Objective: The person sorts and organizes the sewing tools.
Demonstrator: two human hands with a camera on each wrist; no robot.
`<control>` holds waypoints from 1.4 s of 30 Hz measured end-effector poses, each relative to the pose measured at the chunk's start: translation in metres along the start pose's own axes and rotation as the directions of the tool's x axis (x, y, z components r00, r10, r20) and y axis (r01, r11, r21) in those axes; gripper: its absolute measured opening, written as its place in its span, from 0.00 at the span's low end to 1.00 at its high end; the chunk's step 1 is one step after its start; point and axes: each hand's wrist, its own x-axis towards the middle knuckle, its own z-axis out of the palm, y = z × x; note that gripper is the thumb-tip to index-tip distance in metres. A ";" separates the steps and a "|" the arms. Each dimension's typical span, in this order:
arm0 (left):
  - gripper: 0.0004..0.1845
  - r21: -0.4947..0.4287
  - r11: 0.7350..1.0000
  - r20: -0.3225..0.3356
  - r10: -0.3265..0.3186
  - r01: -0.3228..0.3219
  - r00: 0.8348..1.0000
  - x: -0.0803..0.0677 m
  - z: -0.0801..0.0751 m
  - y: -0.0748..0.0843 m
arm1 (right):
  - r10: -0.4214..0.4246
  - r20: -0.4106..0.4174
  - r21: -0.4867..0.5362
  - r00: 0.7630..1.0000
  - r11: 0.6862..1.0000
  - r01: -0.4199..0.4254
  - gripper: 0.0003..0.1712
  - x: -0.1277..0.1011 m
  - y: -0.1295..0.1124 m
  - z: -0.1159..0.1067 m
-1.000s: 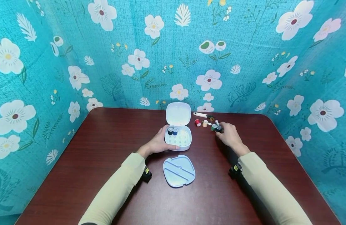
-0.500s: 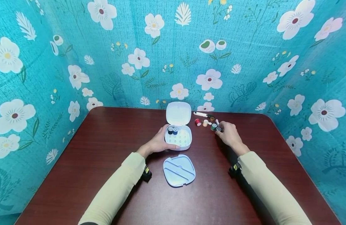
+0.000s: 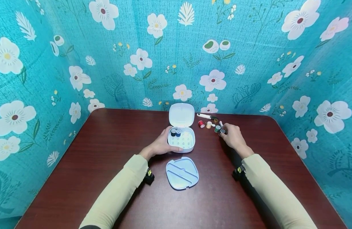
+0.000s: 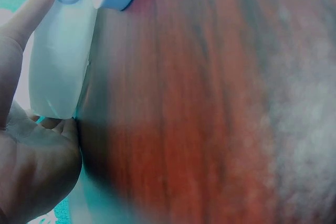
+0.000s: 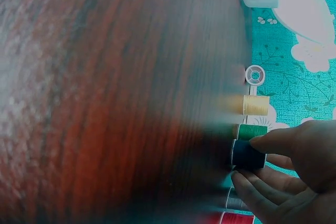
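White rounded plastic box (image 3: 190,149), lid up, centre far: my left hand (image 3: 160,144) grips its left side, thumb along the near wall. Right hand (image 3: 234,136), far right, practically unmoved this past second, pinches a dark navy cylindrical thread spool (image 5: 248,156). Spool's between thumb and fingers, right beside green thread spool (image 5: 253,131); seems not lifted yet.

- Head camera, one: worn high, looked forward and down over the table (image 3: 118,133) toward the flowered cloth (image 3: 155,92); set farthest back.
- Left wrist camera (image 3: 149,177), one: looked low along the table, close to the white box (image 4: 60,61), its picture turned sideways.
- Right wrist camera (image 3: 238,174), one: likewise low and sideways, near the dark blue spool (image 5: 247,155).
- Shared, I noted: white box, all three views; dark blue spool, head and right wrist.
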 end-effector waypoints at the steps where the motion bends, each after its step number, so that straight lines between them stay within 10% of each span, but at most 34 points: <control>1: 0.63 0.000 1.000 0.002 0.002 -0.002 1.000 0.000 0.000 0.000 | -0.003 -0.001 0.000 1.000 1.000 0.003 0.13 0.000 0.000 0.000; 42: 0.62 -0.007 1.000 0.004 0.011 -0.011 1.000 0.000 -0.001 0.002 | -0.042 -0.006 0.146 0.999 0.988 0.043 0.15 -0.003 -0.002 0.001</control>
